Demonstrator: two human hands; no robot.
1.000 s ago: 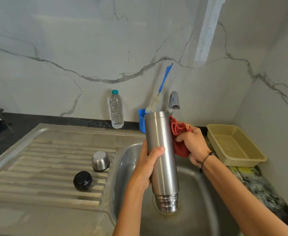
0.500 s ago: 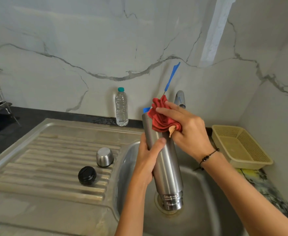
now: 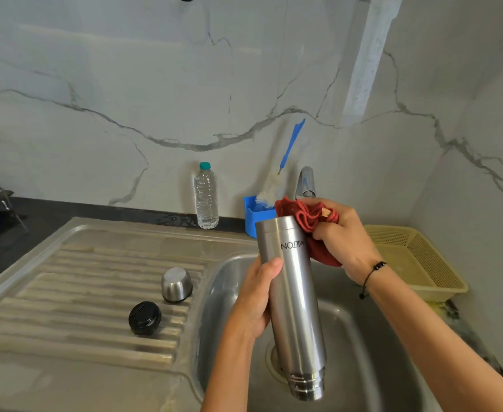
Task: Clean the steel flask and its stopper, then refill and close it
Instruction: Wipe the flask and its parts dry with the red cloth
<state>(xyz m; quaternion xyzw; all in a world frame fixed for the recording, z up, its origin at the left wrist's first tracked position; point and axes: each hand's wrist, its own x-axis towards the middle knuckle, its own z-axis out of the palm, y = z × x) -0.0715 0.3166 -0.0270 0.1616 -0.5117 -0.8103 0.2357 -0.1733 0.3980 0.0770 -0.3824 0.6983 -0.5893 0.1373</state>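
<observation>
Single head-worn wide-angle view, looking forward and down from above and close over the sink [image 3: 348, 337]. Faces the marble wall [image 3: 155, 84] behind the tap [image 3: 306, 181]. Takes in the draining board [image 3: 80, 292] at left, a basket [image 3: 422, 263] at right.

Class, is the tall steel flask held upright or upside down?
Upside down: the tall steel flask has its threaded mouth pointing down over the sink, and its lettering reads inverted.

steel flask [image 3: 296, 295] inverted over sink | black stopper [image 3: 144, 317] on drainboard
</observation>
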